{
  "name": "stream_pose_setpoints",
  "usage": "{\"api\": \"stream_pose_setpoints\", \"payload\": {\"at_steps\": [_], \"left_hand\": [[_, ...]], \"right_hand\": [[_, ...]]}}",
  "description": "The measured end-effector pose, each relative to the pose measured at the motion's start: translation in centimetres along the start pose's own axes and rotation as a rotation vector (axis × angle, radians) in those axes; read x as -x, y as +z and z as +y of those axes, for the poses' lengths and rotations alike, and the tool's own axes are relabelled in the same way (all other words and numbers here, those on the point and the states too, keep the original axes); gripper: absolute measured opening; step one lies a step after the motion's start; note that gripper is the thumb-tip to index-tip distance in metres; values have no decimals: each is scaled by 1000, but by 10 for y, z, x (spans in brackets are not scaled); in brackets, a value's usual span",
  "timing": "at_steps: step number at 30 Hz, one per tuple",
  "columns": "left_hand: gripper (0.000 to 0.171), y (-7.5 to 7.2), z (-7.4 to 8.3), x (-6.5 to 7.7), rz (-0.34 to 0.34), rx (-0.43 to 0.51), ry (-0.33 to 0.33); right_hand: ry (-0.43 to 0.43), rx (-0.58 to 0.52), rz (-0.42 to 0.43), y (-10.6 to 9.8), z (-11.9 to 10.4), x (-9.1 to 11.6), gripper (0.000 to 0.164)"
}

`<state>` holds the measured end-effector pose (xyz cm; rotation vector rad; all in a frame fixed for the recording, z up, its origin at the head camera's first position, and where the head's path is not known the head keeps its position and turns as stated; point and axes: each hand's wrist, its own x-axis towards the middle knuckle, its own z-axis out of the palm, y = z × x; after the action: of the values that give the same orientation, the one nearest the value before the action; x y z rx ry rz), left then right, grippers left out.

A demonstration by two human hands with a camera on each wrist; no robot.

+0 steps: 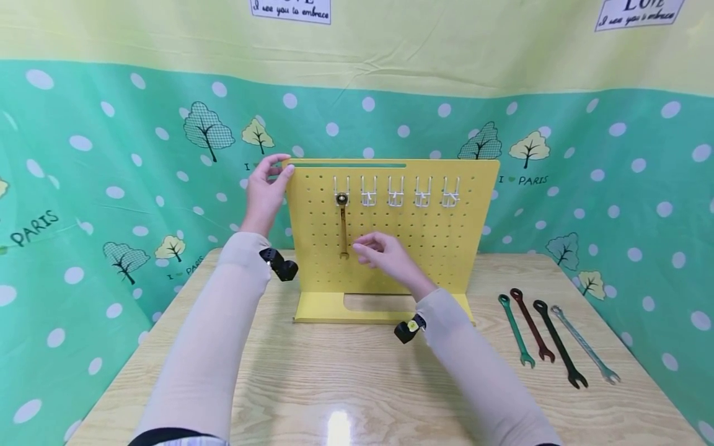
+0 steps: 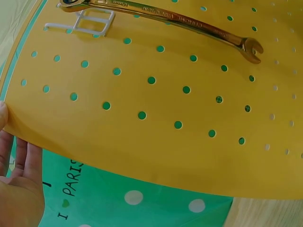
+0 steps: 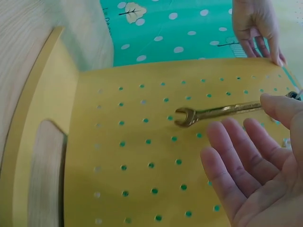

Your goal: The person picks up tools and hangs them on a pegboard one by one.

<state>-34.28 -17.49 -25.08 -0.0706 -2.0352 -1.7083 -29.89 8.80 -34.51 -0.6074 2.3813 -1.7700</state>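
A yellow pegboard (image 1: 390,248) stands upright on its base. My left hand (image 1: 264,193) pinches its upper left corner, the thumb in front and the fingers behind, as the left wrist view (image 2: 21,182) also shows. A gold combination wrench (image 1: 343,226) hangs by its ring end from the leftmost white hook (image 1: 336,186), its open end pointing down. Beside the wrench's lower half, my right hand (image 1: 385,254) is held with loosely bent fingers and nothing in it. In the right wrist view the right hand's fingers (image 3: 239,163) are apart from the wrench's open end.
Several white hooks (image 1: 396,192) line the board's upper part to the right of the wrench. On the table's right side lie a green wrench (image 1: 516,331), a dark red wrench (image 1: 532,325), a black wrench (image 1: 560,344) and a silver wrench (image 1: 586,344). A patterned cloth (image 1: 139,204) hangs behind.
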Motion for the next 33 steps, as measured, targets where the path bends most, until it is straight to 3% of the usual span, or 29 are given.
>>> {"api": "stream_pose_setpoints", "payload": {"at_steps": [10, 24, 33], "left_hand": [[30, 1, 0, 0, -1, 2, 12], [31, -1, -1, -1, -1, -7, 12], [32, -1, 0, 1, -5, -6, 15]], "right_hand": [[31, 58, -16, -22, 18, 20, 39], [89, 107, 9, -63, 44, 53, 42], [127, 194, 33, -90, 63, 78, 43]]}}
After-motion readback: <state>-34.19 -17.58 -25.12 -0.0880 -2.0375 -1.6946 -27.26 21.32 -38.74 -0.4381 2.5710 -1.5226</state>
